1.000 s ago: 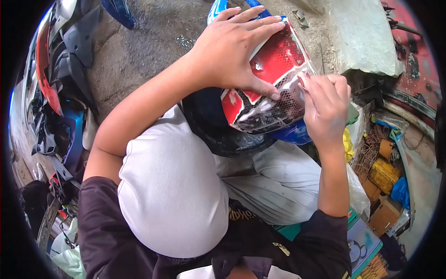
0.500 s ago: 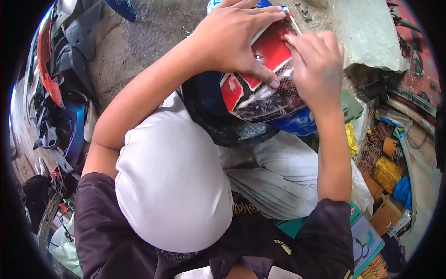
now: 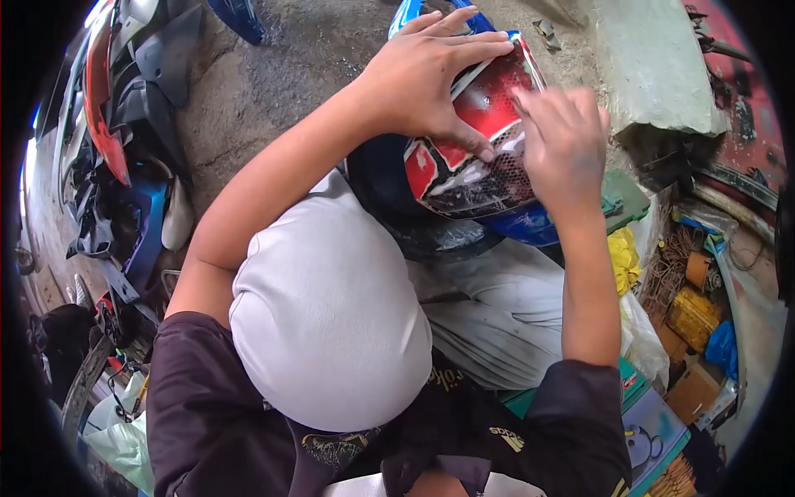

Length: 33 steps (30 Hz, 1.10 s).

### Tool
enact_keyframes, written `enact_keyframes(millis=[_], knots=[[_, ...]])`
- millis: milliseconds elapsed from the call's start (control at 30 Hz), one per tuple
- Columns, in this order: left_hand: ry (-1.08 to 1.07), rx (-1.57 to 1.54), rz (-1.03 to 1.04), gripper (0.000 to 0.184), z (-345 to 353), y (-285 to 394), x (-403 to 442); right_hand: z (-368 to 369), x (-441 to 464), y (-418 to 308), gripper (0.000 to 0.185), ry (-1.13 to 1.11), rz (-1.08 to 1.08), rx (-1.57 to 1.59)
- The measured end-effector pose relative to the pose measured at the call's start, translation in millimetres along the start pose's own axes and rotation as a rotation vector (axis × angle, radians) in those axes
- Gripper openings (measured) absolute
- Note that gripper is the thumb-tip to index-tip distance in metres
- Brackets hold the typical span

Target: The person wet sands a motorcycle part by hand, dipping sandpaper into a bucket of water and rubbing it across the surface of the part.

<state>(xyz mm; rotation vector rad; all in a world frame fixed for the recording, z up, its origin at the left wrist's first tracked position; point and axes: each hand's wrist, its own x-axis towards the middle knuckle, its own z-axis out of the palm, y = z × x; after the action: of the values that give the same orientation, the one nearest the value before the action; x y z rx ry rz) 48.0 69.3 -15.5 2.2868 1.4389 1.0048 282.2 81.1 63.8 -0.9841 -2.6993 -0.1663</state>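
The red, white and black panel (image 3: 489, 108) lies at the far middle of the scene, a little right of centre and tilted, its face up to the person. Its outer edges look worn, with pale patches along the dark mesh-patterned band.

The left hand (image 3: 422, 79) is spread wide across the panel's left side: the thumb presses on the face, the index fingertip lies near the far edge, and the other fingers reach toward a blue-and-white part (image 3: 406, 15) beyond. It steadies the panel without closing round it.

The right hand (image 3: 566, 141) is at the panel's right side, fingers bent and drawn together, fingertips at the red area just inside the right edge. It is blurred, so I cannot tell whether anything is pinched there.

Under the panel's near edge show a blue part (image 3: 530, 225) and a black basin-like thing (image 3: 455, 238). The raised knee (image 3: 331, 315) bounds the near side, with the left arm bent around it. Concrete floor (image 3: 248, 91) gives room left of the panel, as far as the stacked parts (image 3: 170, 62). On the far right a pale block (image 3: 658, 66) stands apart from the panel; nearer, a green thing (image 3: 627, 199) and yellow plastic (image 3: 623, 258) crowd beside the right forearm.
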Motion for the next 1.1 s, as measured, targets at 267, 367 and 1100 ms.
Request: enact_keyframes(millis=[267, 367, 1100], knots=[[0.002, 0.04, 0.004, 0.124, 7.7, -0.5, 10.5, 17.8, 24.8, 13.4, 0.017, 0.015, -0.015, -0.06], [-0.005, 0.031, -0.008, 0.125, 7.5, -1.9, 15.8, 5.9, 7.1, 20.9, 0.014, 0.017, 0.012, -0.001], [-0.065, -0.006, 0.077, 0.122, 4.6, -8.6, 15.4, 19.6, 10.4, 19.4, 0.021, 0.042, -0.011, 0.084]])
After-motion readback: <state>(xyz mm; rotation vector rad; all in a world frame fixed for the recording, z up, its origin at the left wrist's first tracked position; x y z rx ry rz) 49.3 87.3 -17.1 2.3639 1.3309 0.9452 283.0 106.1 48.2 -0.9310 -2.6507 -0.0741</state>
